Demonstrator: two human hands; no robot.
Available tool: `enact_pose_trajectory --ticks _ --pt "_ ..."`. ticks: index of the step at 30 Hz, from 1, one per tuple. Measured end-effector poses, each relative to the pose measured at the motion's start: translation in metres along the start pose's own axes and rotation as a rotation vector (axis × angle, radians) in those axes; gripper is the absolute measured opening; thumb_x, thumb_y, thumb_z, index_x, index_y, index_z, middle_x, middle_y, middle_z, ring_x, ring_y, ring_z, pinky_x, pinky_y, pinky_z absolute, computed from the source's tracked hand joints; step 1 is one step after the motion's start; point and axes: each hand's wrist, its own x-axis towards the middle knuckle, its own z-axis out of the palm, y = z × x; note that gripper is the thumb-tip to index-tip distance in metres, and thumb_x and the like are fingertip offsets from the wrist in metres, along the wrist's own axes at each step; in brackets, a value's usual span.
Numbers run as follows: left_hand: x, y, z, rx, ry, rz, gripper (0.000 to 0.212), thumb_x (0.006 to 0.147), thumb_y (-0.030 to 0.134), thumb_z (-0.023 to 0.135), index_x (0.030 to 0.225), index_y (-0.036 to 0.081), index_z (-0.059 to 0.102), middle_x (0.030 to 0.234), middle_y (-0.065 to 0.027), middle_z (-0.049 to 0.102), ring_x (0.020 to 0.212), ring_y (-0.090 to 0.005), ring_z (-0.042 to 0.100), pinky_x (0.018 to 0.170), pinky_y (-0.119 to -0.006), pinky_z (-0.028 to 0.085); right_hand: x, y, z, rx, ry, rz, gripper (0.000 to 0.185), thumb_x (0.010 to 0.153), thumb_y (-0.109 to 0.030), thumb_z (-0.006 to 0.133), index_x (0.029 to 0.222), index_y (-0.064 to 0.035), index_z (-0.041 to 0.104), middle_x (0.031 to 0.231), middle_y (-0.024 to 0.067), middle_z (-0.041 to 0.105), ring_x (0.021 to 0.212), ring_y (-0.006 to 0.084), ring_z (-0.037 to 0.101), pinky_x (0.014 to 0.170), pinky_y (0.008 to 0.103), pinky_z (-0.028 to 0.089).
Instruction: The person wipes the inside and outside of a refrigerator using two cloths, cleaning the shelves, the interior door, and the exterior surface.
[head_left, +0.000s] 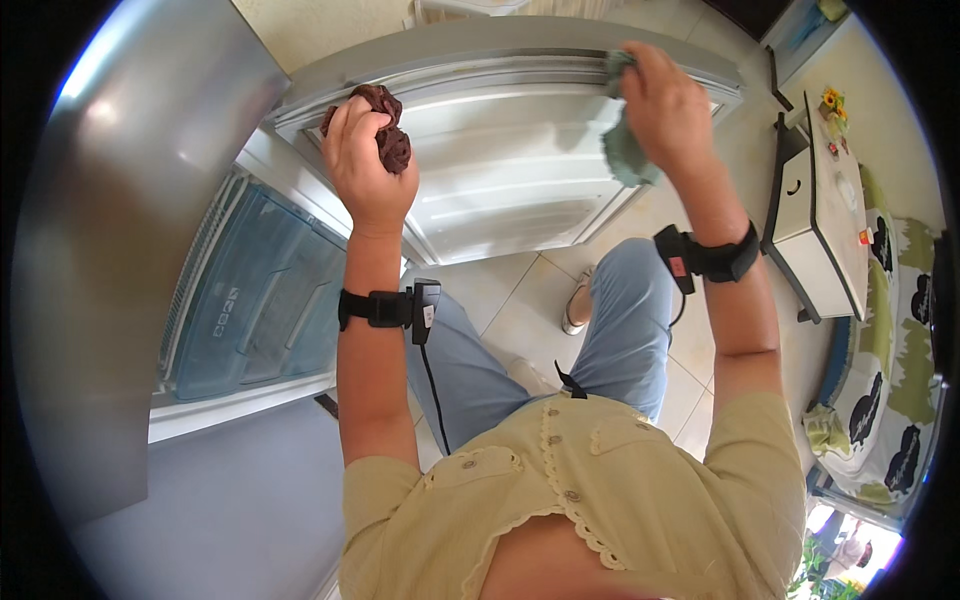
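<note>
An open freezer door (510, 157) with a white inner panel and a gasket along its edge stands before me. My left hand (364, 161) grips a bunched dark brown cloth (390, 139) at the left end of the door's top edge. Towards the right end of the same edge, my right hand (667, 105) holds a grey-green cloth (626, 154) against the gasket; part of the cloth hangs over the inner panel. Some of my right fingertips are hidden behind the hand.
On the left, translucent blue freezer drawers (255, 285) sit inside the cabinet, below a steel upper door (135, 225). A white drawer cabinet (817, 217) and a patterned covered sofa (885, 360) stand at the right. My legs are over the tiled floor (517, 300).
</note>
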Motion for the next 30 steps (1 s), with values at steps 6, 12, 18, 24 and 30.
enact_pose_trajectory --ticks 6,12,18,24,30 --pt "-0.001 0.001 0.004 -0.017 0.065 -0.001 0.036 0.066 -0.003 0.065 0.100 0.004 0.054 0.108 -0.0158 0.061 0.105 -0.0385 0.057 0.095 -0.049 0.040 0.000 -0.004 -0.002 0.007 0.050 -0.007 0.017 0.085 -0.011 0.055 0.100 -0.0048 0.061 0.091 0.0129 0.066 0.073 0.0329 0.064 0.064 0.0405 0.052" --pt "-0.003 0.001 0.005 -0.010 0.063 -0.019 0.035 0.066 -0.003 0.064 0.100 0.003 0.054 0.107 -0.0161 0.061 0.104 -0.0392 0.057 0.095 -0.049 0.041 0.009 -0.076 0.038 0.265 0.056 -0.023 0.017 0.085 -0.008 0.057 0.102 -0.0068 0.059 0.088 0.0129 0.064 0.072 0.0339 0.063 0.062 0.0401 0.051" --pt "-0.003 0.008 0.004 -0.042 0.082 -0.056 0.034 0.066 -0.002 0.065 0.097 0.002 0.053 0.109 -0.0181 0.062 0.105 -0.0399 0.056 0.096 -0.049 0.040 0.027 -0.151 0.064 0.349 -0.084 -0.084 0.016 0.084 -0.012 0.058 0.100 -0.0067 0.058 0.085 0.0115 0.063 0.068 0.0330 0.063 0.059 0.0410 0.051" --pt "0.001 0.002 0.002 -0.008 0.005 -0.003 0.035 0.065 -0.003 0.066 0.097 0.003 0.054 0.108 -0.0161 0.062 0.105 -0.0386 0.056 0.094 -0.047 0.041 0.026 -0.099 0.044 0.278 -0.131 -0.126 0.021 0.085 -0.013 0.056 0.106 -0.0090 0.058 0.094 0.0122 0.065 0.076 0.0358 0.063 0.066 0.0435 0.052" --pt "-0.011 -0.010 -0.006 -0.026 0.072 -0.043 0.037 0.062 -0.004 0.066 0.096 0.004 0.056 0.106 -0.0168 0.061 0.101 -0.0388 0.056 0.091 -0.048 0.043 0.016 -0.054 0.024 0.206 -0.132 -0.134 0.025 0.085 -0.011 0.055 0.110 -0.0086 0.057 0.098 0.0156 0.064 0.085 0.0357 0.063 0.072 0.0440 0.051"
